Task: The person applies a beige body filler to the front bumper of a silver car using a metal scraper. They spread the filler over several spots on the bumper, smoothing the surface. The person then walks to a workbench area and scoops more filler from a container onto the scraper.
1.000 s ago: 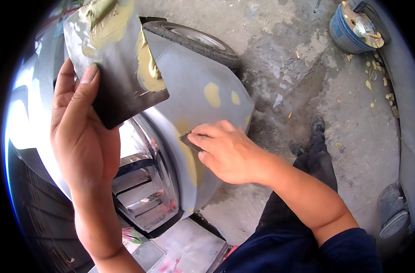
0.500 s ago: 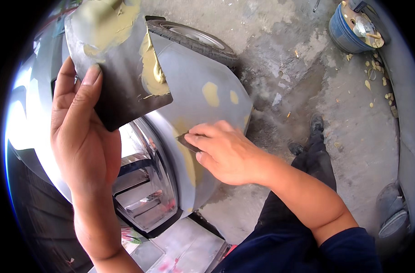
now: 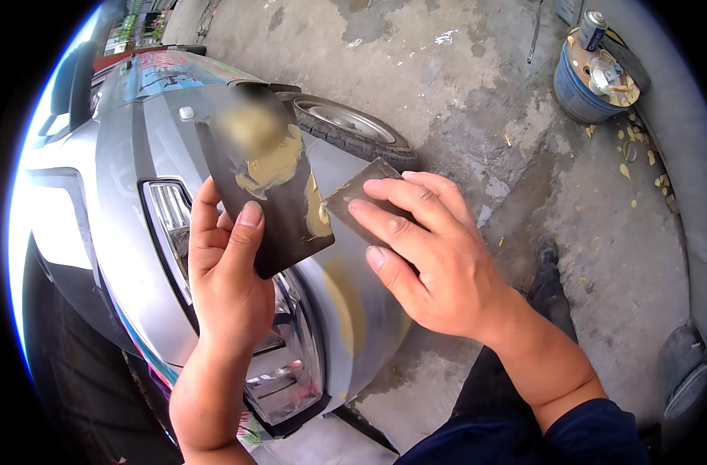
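Observation:
My left hand (image 3: pixel 233 298) grips a dark flat plate (image 3: pixel 287 244) by its lower left side, thumb on top. Yellowish putty (image 3: pixel 274 169) is smeared over the plate's upper part and along its right edge. In my right hand (image 3: pixel 450 283) is a thin dark putty spreader (image 3: pixel 355 208), fingers laid along its face. The spreader's left edge meets or nearly meets the putty at the plate's right edge; I cannot tell if they touch. Below both hands, a long putty patch (image 3: pixel 344 306) lies on the car's grey panel, beside the headlight (image 3: pixel 291 387).
The silver car (image 3: pixel 125 225) fills the left side, its front wheel (image 3: pixel 353 124) beyond my hands. At far right a blue bucket (image 3: pixel 574 89) carries a spray can (image 3: pixel 592 31) and scraps. Dried putty bits lie on the concrete floor (image 3: pixel 477 85) near it.
My right hand has lifted the spreader off the car panel and brought it up to the plate. My left hand and plate now appear farther right and lower. The view has shifted.

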{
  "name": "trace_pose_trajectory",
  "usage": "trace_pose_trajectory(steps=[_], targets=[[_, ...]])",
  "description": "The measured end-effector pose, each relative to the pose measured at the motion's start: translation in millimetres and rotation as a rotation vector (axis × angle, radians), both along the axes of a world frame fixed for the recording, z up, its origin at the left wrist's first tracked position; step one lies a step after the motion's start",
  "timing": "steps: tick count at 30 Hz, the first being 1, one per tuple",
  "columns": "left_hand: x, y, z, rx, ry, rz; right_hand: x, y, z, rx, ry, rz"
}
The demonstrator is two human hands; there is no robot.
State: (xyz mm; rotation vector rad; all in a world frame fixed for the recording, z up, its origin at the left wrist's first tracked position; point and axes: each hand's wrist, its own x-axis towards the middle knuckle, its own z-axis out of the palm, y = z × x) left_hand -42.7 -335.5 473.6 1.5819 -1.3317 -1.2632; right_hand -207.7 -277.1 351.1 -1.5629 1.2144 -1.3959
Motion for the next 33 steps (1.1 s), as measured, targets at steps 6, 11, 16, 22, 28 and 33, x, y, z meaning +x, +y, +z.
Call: trace_pose_trajectory(steps=[6,11,16,22,28,33], targets=[[2,2,-1,-0.004,-0.011,-0.006,14,5,-1,-0.019,0.132,0.045],[7,-5,2,-0.073,-0.081,-0.058,-3,16,-68,0.29,-0.015,0.205],[-1,0,4,-0.079,-0.175,-0.044,19,19,-165,0.65,-0.267,0.547],[8,0,2,-0.081,-0.2,-0.005,48,-21,-186,0.686,-0.183,0.619],[12,-2,8,-0.082,-0.205,-0.007,60,-59,-172,0.84,-0.188,0.662],[12,-2,10,-0.075,-0.184,0.041,69,-69,-152,0.913,-0.169,0.681]])
